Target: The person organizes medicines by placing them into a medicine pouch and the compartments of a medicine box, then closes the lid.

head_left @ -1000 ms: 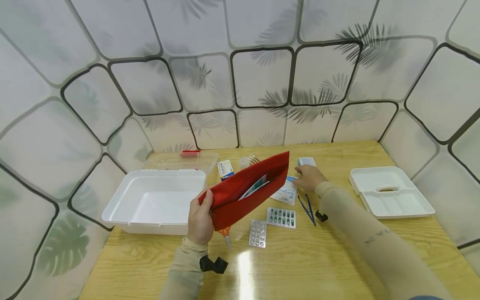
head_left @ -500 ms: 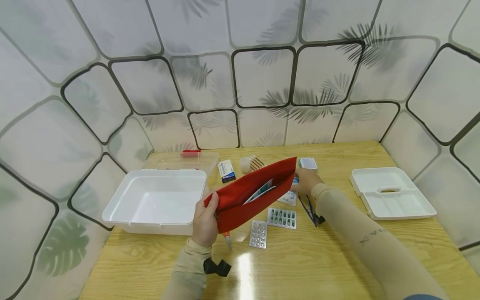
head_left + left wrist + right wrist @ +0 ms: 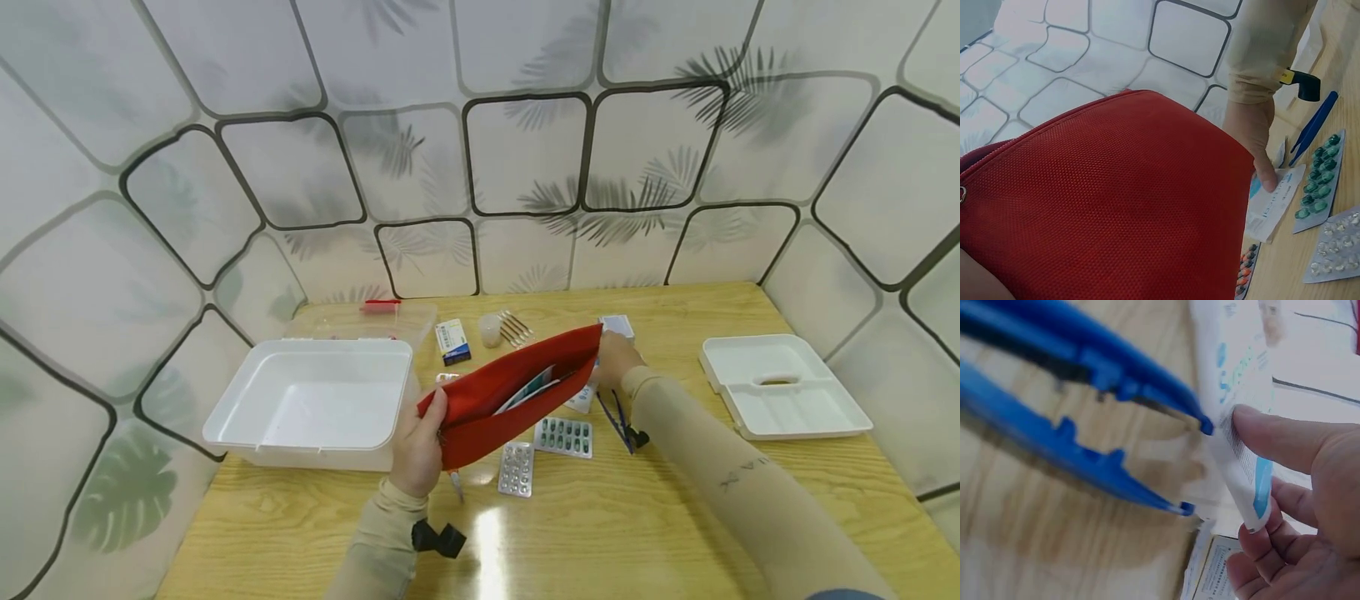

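Observation:
In the head view my left hand (image 3: pixel 417 454) grips the left end of a red zip pouch (image 3: pixel 480 437), thumb on the near corner. The pouch is tilted with its mouth open, and several flat packets (image 3: pixel 528 390) show inside. My right hand (image 3: pixel 618 358) is just beyond the pouch's right end, partly hidden by it. In the right wrist view that hand pinches the edge of a white and blue printed packet (image 3: pixel 1225 375) between thumb and fingers. Blue tweezers (image 3: pixel 621 425) lie close beside it.
Two blister packs (image 3: pixel 564 437) lie below the pouch. A medicine box (image 3: pixel 453 342), small cup (image 3: pixel 490 331), cotton swabs (image 3: pixel 515 327) and another box (image 3: pixel 617 325) stand behind. A white bin (image 3: pixel 225 421) is at left, a white tray (image 3: pixel 802 400) at right.
My left hand has brought the pouch right and slightly down, uncovering the swabs. My right hand has moved slightly down onto the white and blue packet and now pinches it.

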Tool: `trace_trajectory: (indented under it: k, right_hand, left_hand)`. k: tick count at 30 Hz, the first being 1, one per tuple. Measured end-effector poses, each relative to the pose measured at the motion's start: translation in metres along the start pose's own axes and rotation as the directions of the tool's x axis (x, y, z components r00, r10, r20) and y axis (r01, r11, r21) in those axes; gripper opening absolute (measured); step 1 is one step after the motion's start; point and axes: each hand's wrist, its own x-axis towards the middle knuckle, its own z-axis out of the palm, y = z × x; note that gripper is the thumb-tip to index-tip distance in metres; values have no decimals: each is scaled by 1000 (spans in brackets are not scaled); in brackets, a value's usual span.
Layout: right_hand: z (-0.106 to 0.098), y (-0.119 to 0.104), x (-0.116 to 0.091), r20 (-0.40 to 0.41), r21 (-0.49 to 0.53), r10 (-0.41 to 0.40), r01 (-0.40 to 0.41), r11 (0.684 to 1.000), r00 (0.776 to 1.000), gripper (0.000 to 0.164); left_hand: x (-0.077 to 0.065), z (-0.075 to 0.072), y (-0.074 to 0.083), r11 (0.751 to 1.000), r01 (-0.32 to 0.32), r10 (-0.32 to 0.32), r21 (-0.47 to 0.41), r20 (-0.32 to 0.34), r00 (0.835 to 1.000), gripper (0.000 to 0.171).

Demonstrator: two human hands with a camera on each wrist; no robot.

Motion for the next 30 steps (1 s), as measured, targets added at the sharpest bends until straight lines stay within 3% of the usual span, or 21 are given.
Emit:
trace_trajectory:
  k: [5, 9, 13, 16, 19, 25, 30]
  right_hand:
    - [-12, 2, -4, -22, 52, -33, 34, 998, 999, 22]
    - [-21, 4, -8, -47, 77, -45, 48, 996, 998, 19]
    - [-30, 5, -14, -30, 244, 24, -15, 970, 999, 28]
    - [-42, 3, -21, -16, 424, 86, -72, 903, 996, 34]
    - [-58, 1, -30, -41, 519, 108, -71, 852, 993, 35]
    - [-90, -2, -49, -104, 657, 131, -31, 754, 986, 39]
    - [-110, -3, -66, -162, 733, 140, 24, 680, 977, 32]
  left_hand:
    - [-2, 2, -5, 999, -41, 40, 18, 48, 998, 42]
    - [-3, 5, -6, 1000, -27, 28, -9, 71, 997, 42]
    - [-2, 7, -5, 1000, -23, 22, 12, 79, 997, 43]
    - [-3, 7, -4, 999, -26, 24, 30, 78, 997, 43]
    - [-3, 7, -4, 999, -24, 21, 32, 75, 997, 42]
    - [-3, 8, -3, 999, -22, 19, 34, 85, 996, 42]
    - [-2, 7, -1, 998, -31, 23, 60, 121, 992, 42]
